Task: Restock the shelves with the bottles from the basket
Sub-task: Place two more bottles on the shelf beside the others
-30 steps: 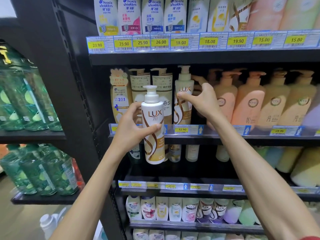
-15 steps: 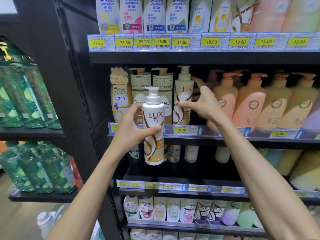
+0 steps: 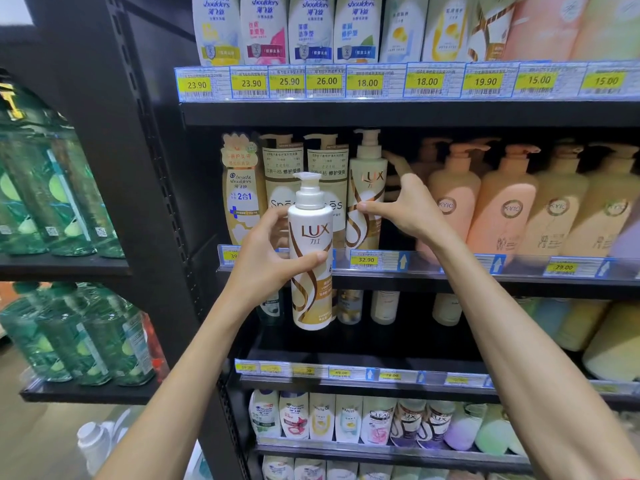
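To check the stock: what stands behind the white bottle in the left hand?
Two beige pump bottles stand on the shelf behind the white bottle held by the left hand. Their lower middle and part of the price strip are covered.

left hand [image 3: 263, 261] curled in grip; right hand [image 3: 407, 209] splayed.

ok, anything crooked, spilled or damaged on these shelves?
Nothing stands out. The left hand holds a LUX bottle upright in front of the middle shelf. The right hand touches the shelved LUX bottle, also upright. No spills or damage visible. The lower-shelf bottles just sit far back.
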### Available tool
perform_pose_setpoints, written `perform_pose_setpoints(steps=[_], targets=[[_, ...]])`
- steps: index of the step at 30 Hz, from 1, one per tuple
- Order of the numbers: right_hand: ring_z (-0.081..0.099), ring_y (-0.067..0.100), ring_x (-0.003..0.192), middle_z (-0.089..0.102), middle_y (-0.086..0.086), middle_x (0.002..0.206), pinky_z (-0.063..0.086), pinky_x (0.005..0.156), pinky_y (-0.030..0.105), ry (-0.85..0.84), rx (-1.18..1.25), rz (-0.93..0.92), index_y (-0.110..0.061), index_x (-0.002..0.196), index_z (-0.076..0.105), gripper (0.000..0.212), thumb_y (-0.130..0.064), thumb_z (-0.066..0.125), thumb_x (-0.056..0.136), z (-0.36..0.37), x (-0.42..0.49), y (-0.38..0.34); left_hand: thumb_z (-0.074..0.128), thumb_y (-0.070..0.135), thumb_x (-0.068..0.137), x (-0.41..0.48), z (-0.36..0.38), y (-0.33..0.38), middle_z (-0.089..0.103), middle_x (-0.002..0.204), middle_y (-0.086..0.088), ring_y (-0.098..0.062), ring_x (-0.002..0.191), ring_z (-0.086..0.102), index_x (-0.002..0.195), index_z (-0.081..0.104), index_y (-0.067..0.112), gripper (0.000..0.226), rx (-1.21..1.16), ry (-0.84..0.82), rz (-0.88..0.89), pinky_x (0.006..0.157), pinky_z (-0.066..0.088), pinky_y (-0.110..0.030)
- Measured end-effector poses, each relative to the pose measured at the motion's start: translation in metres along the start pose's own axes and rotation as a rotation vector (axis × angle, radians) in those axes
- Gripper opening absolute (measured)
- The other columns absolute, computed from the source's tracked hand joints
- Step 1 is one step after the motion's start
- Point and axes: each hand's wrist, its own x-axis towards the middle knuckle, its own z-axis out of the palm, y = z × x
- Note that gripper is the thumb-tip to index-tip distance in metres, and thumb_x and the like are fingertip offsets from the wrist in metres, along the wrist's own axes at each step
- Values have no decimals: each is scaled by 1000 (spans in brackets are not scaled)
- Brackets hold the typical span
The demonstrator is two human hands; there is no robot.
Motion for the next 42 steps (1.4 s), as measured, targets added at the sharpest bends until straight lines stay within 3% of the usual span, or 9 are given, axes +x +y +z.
perform_pose_setpoints(steps=[4,6,11,16,21,26,33,38,42], targets=[[53,5,83,55,-10,95,41,61,24,27,-26,36,-19,93,46,52,-49,84,72,2,-3,0,91,31,71,1,3,0,67,118,15,-1,109,64,130,55,25,69,-21,0,3,76,51,-9],[49,3,78,51,-12,92,38,59,25,43,-35,48,-18,94,45,55,-51,83,72,2,-5,-1,91,31,72,0,5,-1,67,120,13,-2,111,64,131,55,24,70,-38,-10,4,76,51,-10],[53,13,120,54,1,137,40,91,26,169,39,-58,-18,142,42,78,-43,80,79,-7,-21,-8,91,32,71,-2,13,-2,68,121,12,-8,111,66,132,56,25,71,-64,-40,0,74,54,-15],[68,6,97,70,-7,109,56,92,34,19,255,-160,-22,125,62,49,-34,81,81,-16,-53,-22,92,32,70,0,27,6,67,123,14,-6,112,66,131,58,28,70,-92,-84,23,74,55,-16],[69,7,102,72,-7,111,56,96,36,-217,302,-133,-23,125,65,52,-38,82,79,-22,-71,-19,89,39,66,-2,45,15,69,123,10,-11,108,69,133,58,27,75,-171,-127,19,76,57,-21],[72,15,100,77,-3,101,57,93,37,-295,415,-147,-31,102,74,22,-21,80,83,-28,-77,-11,90,37,60,-6,64,24,66,119,12,-13,89,72,129,55,34,78,-254,-127,-9,71,56,-22],[73,10,96,77,-6,101,58,81,24,-280,394,-110,-29,105,73,29,-24,84,78,-38,-84,-2,92,35,61,-10,81,30,65,114,21,-8,85,71,116,56,32,65,-291,-150,-4,69,56,-21],[73,19,96,77,3,101,61,82,38,-223,489,-95,-20,109,74,34,-15,85,77,-44,-89,4,93,32,66,-9,91,27,66,120,14,-8,90,72,122,56,27,67,-334,-167,23,70,57,-21],[73,15,97,77,-2,100,62,82,38,-149,503,-91,-23,107,75,33,-13,84,77,-52,-90,5,86,35,76,-7,95,27,67,124,13,-9,114,66,124,59,29,55,-321,-157,75,79,56,-20]])
